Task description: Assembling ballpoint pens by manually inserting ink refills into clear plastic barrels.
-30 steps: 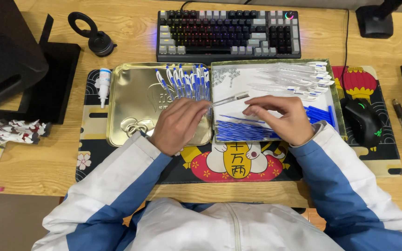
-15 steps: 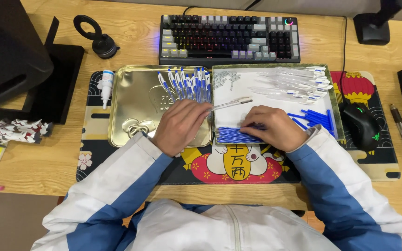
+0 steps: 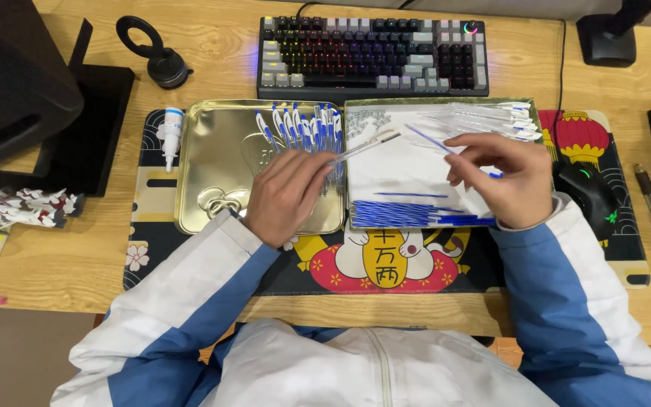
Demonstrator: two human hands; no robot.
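My left hand (image 3: 288, 196) holds a clear pen barrel (image 3: 367, 145) that points up and to the right over a white-lined tray (image 3: 408, 169). My right hand (image 3: 506, 177) pinches a thin blue refill (image 3: 429, 139) whose tip slants toward the barrel's end. A row of blue refills (image 3: 408, 213) lies along the tray's front edge. Clear barrels with caps (image 3: 484, 120) are piled at its back right. In the gold metal tray (image 3: 216, 169) on the left, several assembled blue and white pens (image 3: 299, 128) lie in a row.
A backlit keyboard (image 3: 374, 56) sits behind the trays. A black mouse (image 3: 593, 192) rests to the right on the patterned desk mat (image 3: 386, 267). A small white bottle (image 3: 171, 136) lies left of the gold tray. Dark stands and packets are at the far left.
My right hand left the row of blue refills at the tray's front, lifted one refill and moved up and right. The left hand kept hold of the clear barrel.
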